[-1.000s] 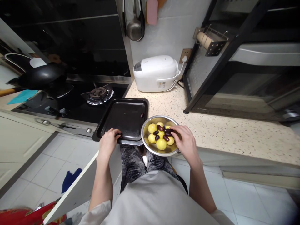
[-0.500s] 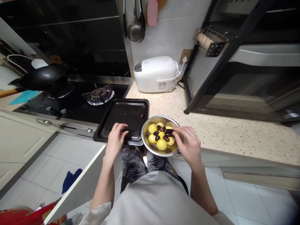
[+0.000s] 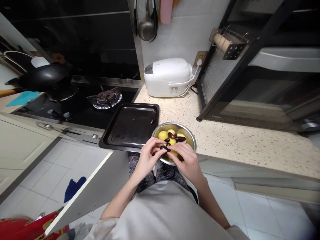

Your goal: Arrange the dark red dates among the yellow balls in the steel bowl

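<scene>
A: Head view — how are the hands set?
B: Left hand (image 3: pixel 148 156) and right hand (image 3: pixel 187 162) pinch one dark oval fruit (image 3: pixel 164 148) over the steel bowl (image 3: pixel 190 140) of yellow balls (image 3: pixel 163 135).
A: The bowl?
B: At the front edge of the counter (image 3: pixel 237 140) — by the near right corner of the black tray (image 3: pixel 132 123).

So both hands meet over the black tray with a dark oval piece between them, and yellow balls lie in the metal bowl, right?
Not quite: the left hand and right hand meet over the metal bowl, not the black tray, as the head view shows. The dark oval piece between them and the yellow balls are right.
</scene>
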A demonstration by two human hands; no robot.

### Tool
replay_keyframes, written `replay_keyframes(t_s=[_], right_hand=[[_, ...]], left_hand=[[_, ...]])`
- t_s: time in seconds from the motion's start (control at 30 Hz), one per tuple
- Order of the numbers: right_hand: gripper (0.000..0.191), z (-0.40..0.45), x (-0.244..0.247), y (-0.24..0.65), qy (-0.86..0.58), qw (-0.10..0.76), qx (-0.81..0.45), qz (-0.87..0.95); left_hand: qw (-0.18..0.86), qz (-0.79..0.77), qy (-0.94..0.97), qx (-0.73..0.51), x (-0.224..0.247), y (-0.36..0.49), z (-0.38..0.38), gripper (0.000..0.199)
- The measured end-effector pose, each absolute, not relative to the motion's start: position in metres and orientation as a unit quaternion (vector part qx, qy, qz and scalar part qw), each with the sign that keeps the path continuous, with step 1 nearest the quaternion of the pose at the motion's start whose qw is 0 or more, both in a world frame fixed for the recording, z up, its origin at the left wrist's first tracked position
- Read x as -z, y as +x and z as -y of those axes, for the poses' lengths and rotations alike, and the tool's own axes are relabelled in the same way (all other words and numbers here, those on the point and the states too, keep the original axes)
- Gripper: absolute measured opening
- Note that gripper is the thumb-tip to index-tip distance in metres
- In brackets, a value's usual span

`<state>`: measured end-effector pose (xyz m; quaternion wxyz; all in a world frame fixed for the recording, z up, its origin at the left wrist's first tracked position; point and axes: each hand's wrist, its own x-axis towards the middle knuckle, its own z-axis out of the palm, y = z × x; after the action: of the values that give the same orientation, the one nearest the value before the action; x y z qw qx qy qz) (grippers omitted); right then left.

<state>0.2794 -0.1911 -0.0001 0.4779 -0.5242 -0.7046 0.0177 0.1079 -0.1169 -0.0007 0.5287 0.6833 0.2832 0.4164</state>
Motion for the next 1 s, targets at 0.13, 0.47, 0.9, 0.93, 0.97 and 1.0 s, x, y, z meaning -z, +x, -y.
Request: replay_keyframes(t_s=[0.13, 0.47, 0.9, 0.93, 0.97, 1.0], right_hand=[[0.013, 0.193, 0.001, 0.283, -0.568, 0.475, 0.010, 0.672], [0.005, 0.191, 0.011, 0.284, -0.640, 0.406, 0.074, 0.649], [0.008, 0.193, 0.014, 0.285, -0.635, 0.419, 0.024, 0.649], [0.008, 0.193, 0.014, 0.285, -0.633, 0.421, 0.023, 0.649], [0.008, 0.194, 0.014, 0.285, -0.631, 0.424, 0.021, 0.649], [0.008, 0.194, 0.014, 0.285, -0.629, 0.426, 0.020, 0.650]], left_hand=[[0.504, -0.282, 0.692, -0.433, 0.000, 0.108, 0.116, 0.025], [0.406, -0.312, 0.733, -0.448, -0.009, 0.099, 0.108, 0.017], [0.382, -0.330, 0.738, -0.447, -0.002, 0.096, 0.097, 0.014], [0.375, -0.332, 0.740, -0.448, -0.002, 0.095, 0.094, 0.014], [0.366, -0.335, 0.743, -0.450, 0.000, 0.095, 0.089, 0.014], [0.353, -0.338, 0.746, -0.452, 0.001, 0.095, 0.083, 0.015]])
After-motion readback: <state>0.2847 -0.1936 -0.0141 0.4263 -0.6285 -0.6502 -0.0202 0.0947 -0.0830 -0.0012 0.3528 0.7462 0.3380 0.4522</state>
